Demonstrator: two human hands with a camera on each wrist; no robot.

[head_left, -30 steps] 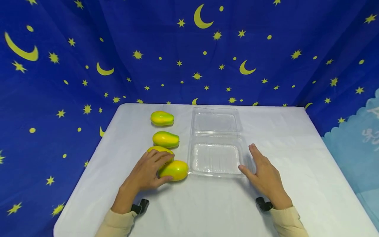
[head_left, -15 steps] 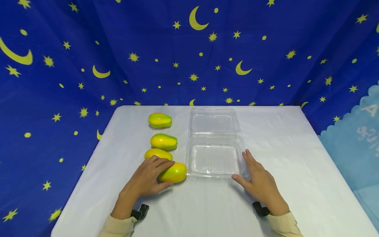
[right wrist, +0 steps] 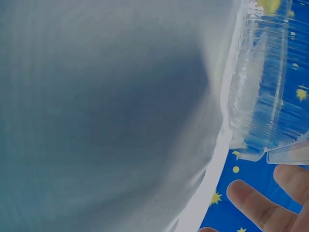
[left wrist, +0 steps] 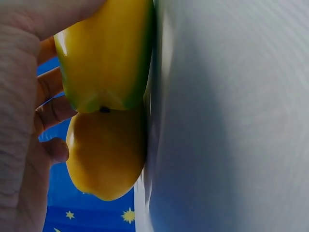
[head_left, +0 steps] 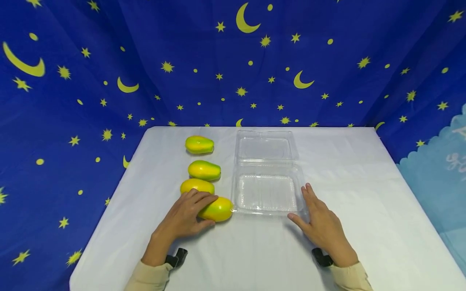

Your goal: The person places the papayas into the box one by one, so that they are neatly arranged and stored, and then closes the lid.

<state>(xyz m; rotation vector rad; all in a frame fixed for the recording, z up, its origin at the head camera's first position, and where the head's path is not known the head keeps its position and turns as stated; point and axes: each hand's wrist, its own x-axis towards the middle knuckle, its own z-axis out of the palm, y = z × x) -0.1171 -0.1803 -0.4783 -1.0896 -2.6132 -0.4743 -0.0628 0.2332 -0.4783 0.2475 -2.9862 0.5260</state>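
A yellow-green, pear-shaped plastic papaya is lying on its side on the white cloth-covered table, nearest the person in a row of four such fruits. The left hand is resting over its left end, fingers curling across the top and the thumb lying along the near side, so the hand is holding the fruit while it is sitting on the cloth. In the left wrist view the fingers are wrapping round the fruit's blunt end, and a second yellow papaya is lying just behind it, close enough that I cannot tell whether they are touching. From the head view that second papaya is sitting just beyond the fingertips.

Just to the right of the held fruit, a clear plastic clamshell box is lying open, its lid folded flat away from the person. The right hand is resting palm down on the table at the box's near right corner, fingers straight and spread, gripping nothing; the fingertips are reaching the box's rim, though contact is hard to judge. The right wrist view is showing a finger just beside the box's corner.

Both forearms are stretching forward from cream sleeves.
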